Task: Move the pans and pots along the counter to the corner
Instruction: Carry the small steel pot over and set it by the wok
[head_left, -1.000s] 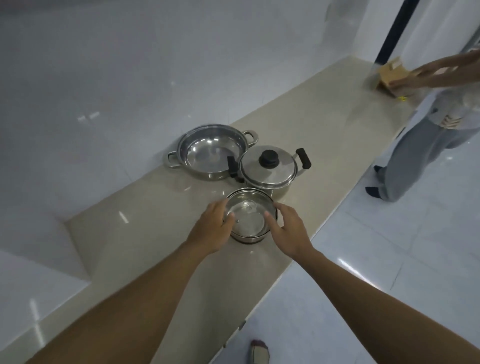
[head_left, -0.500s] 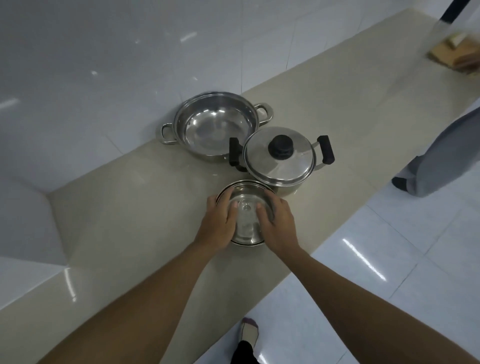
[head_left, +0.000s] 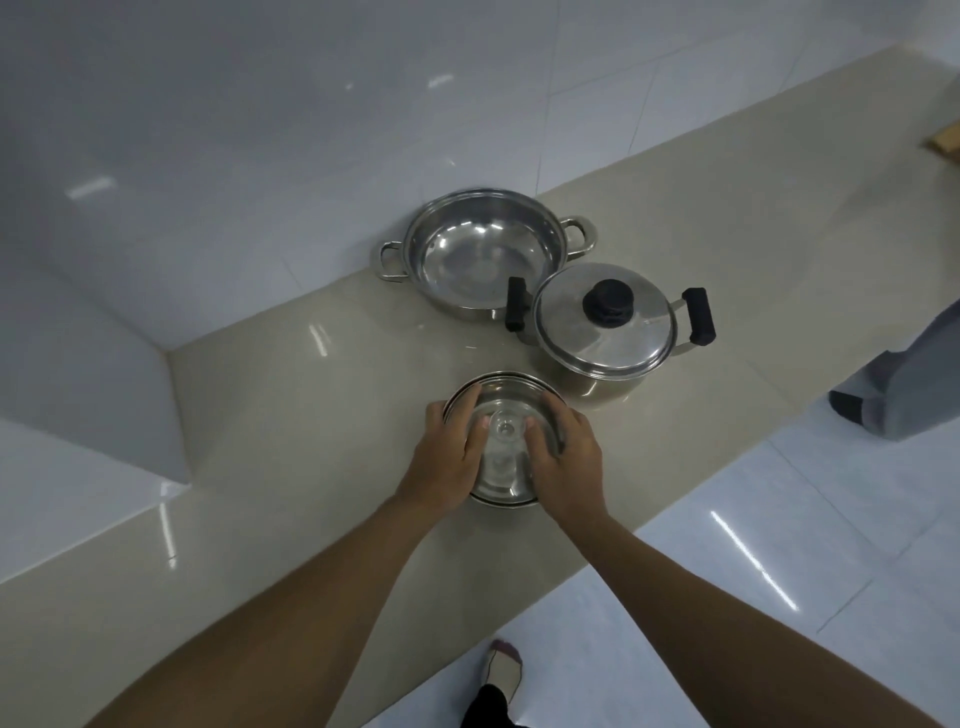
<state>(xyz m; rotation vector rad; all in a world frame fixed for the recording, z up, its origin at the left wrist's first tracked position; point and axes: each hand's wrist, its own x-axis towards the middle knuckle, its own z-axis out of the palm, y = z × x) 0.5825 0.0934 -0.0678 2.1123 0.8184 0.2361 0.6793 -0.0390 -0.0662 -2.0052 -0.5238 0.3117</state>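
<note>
Head view: left hand and right hand both lie on the small glass-lidded pot, one on each side, fingers curled over the lid rim and thumbs in near the clear knob; palms press on the sides, so it reads as a two-handed clamp, not a pinch. Pot sits on the beige counter, near the front edge, base apparently on the surface, though I can't tell for sure it isn't just lifted. Just behind it to the right: the lidded steel pot with black knob and black side handles, close to the small pot but contact unclear. Behind that, against the tiled wall, the open two-handled pan, its rim touching or nearly touching the lidded pot's left black handle. Corner is off to the left, where the wall steps out; no cookware there yet. Judgement: task barely started, zero items placed, first one in hand, all three left to shift. Count: three vessels (one open pan, two lidded pots), two lids, two hands. Also in frame: another person's trouser leg and shoe at the right edge, a brown object at the far end of the counter, and the wearer's own foot at the bottom.
</note>
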